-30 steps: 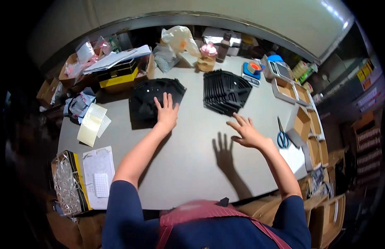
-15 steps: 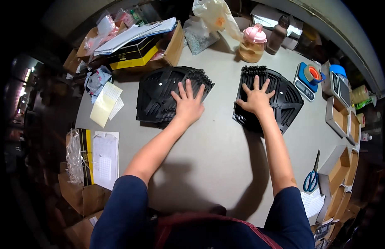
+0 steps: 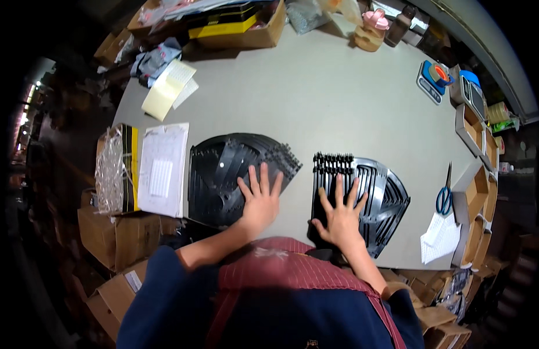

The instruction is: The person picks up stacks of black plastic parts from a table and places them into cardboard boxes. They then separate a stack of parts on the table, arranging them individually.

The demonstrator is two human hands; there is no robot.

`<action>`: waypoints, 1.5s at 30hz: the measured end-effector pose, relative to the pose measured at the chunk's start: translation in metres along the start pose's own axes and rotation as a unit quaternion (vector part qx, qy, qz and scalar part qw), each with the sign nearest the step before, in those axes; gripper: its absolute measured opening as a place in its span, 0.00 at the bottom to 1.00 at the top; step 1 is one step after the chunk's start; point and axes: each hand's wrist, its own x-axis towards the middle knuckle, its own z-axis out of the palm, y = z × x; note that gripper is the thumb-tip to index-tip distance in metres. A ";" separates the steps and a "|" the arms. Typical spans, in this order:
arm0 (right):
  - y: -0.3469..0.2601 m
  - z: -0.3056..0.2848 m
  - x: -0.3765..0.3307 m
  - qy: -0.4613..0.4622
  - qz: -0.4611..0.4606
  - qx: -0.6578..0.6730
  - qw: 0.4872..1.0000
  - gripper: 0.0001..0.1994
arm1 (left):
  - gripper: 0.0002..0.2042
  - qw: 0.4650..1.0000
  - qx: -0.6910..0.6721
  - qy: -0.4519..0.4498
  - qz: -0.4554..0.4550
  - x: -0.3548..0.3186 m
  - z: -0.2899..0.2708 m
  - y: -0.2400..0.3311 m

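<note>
Two stacks of black, fan-shaped plastic panels with slots and toothed edges lie on the grey table near my body. My left hand (image 3: 260,200) rests flat, fingers spread, on the left stack (image 3: 214,174), close to its toothed right edge. On the right stack (image 3: 382,198), my right hand (image 3: 341,220) lies with fingers apart over the left side, below the row of teeth. Neither hand is closed around anything. The left stack sits beside a white paper pad (image 3: 165,168) and reaches the table's near edge.
Scissors (image 3: 444,198) and printed sheets (image 3: 440,235) lie at the right, beside open cardboard trays (image 3: 471,200). Farther back stand a blue scale (image 3: 431,81) with tape on it, a pink-lidded jug (image 3: 371,35) and a cardboard box (image 3: 269,35). Yellowish label sheets (image 3: 167,90) are at the left.
Both hands have drawn the two black stacks toward me, to the near part of the table. My elbows are more bent, and the view has shifted with my head.
</note>
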 end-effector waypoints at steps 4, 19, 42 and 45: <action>-0.065 0.022 -0.054 -0.011 0.011 0.000 1.000 0.41 | 0.33 0.999 0.021 0.024 0.021 -0.086 0.007 0.004; 0.038 0.099 -0.244 0.373 0.399 0.371 0.751 0.35 | 0.28 0.628 -0.657 0.176 -0.379 -0.244 0.077 -0.187; -0.043 0.147 -0.233 0.054 0.205 0.942 0.261 0.30 | 0.40 0.060 -0.986 -0.141 -0.072 -0.282 0.048 -0.081; -0.029 0.146 -0.223 0.119 0.112 0.976 0.147 0.27 | 0.45 0.051 -0.985 -0.149 -0.065 -0.266 0.070 -0.100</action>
